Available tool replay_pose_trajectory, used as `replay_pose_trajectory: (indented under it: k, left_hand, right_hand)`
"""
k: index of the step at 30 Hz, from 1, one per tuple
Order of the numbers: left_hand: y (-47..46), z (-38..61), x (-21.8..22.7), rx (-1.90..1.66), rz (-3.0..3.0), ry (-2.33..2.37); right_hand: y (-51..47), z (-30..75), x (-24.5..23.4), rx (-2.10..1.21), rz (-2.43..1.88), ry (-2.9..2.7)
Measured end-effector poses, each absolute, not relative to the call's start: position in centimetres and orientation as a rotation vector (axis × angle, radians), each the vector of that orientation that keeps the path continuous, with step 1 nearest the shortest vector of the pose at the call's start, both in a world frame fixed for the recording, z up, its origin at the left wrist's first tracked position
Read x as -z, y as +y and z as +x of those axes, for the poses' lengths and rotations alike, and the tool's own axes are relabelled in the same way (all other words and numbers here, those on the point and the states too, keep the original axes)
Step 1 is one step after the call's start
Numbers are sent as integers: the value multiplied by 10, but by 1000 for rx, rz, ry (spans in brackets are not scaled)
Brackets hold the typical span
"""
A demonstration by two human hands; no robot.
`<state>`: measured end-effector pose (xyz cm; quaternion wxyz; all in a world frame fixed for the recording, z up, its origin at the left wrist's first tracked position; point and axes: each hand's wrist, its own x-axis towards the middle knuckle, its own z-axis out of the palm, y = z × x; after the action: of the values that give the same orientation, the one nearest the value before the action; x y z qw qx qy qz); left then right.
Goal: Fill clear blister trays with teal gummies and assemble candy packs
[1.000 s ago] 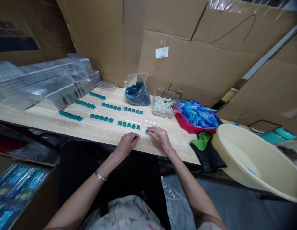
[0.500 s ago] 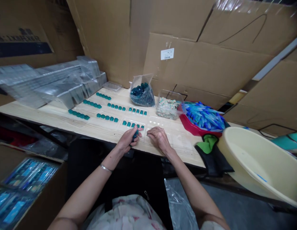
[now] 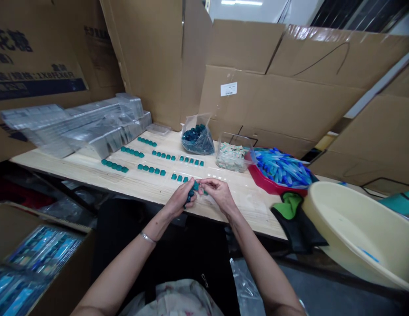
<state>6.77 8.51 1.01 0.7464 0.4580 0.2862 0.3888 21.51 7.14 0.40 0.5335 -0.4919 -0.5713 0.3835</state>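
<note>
A wall of flattened cardboard cartons (image 3: 276, 109) stands behind a long pale wooden desk (image 3: 148, 188). Stacked clear plastic trays (image 3: 92, 129) fill the desk's back left corner. Along the back edge sit a clear bag of teal pieces (image 3: 197, 141) and a clear tub of small patterned packets (image 3: 232, 159), with a red tray (image 3: 265, 184) heaped with blue plastic pieces to their right. A cream plastic basin (image 3: 352, 232) sits at the desk's right end, overhanging the front edge.

Across the middle of the desk, five rows of teal pieces (image 3: 151, 170) lie in straight lines, the nearest row (image 3: 179, 177) just beyond the hands. The person's left hand (image 3: 179, 199) and right hand (image 3: 219, 193) meet near the front edge, a little left of centre. The left grip is closed around a small clump of loose teal pieces (image 3: 190, 196), which the fingers partly hide. The right grip is narrow, its fingertips (image 3: 204, 183) right beside the clump, but whether they hold a piece cannot be told.

The pieces look hard, light and glossy, so they may slip; pinching each by its edges seems safest.
</note>
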Motion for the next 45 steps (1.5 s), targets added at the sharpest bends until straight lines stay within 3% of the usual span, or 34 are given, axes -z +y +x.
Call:
replay_pose_trajectory:
  k: [3,9,16,45]
  left_hand:
    - [85,68,-8,-847,1046,632]
    - [83,76,-2,-860,1151,755]
    - [87,68,-6,-748,1040,609]
    - [95,60,6,-675,934,556]
  right_hand:
    - [68,216,-5,-1047,-1113,-1261]
    - [63,209,-4,-812,-1218,-1225]
    - [65,221,-1,-942,-1129,-1107]
    - [60,225,-10,-698,-1231,-1531]
